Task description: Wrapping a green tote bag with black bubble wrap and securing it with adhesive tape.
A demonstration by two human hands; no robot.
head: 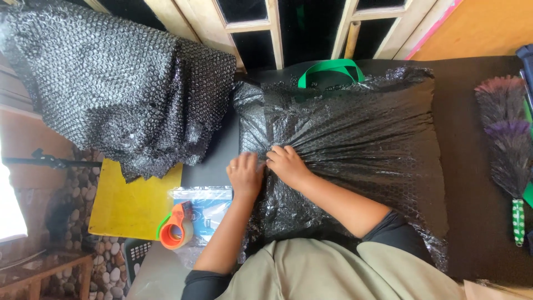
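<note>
Nearest the camera, a beige garment and black sleeves are being seen at the lower edge, with both forearms being stretched forward over the dark tabletop (477, 166). The left hand (245, 173) is being laid flat, fingers gently curled, on the near left edge of a bundle wrapped in black bubble wrap (355, 139), which is lying in the middle of the tabletop. Just beside it, touching or nearly so, the right hand (286, 162) is being closed in a narrow pinch on the gathered wrap, and creases are being drawn from that spot across the bundle. To the left of the left forearm, an orange tape dispenser (176, 226) is being rested on a clear plastic bag (205, 208), beside a yellow board (130, 203). At the right edge of the tabletop, well apart from the hands, a feather duster (508, 139) with a green-and-white handle is lying. At the far side of the bundle, a green strap loop (327, 69) is being shown poking out. Farther off to the left, a large loose heap of black bubble wrap (111, 83) is being draped, and wooden window frames (250, 28) are being seen beyond.
</note>
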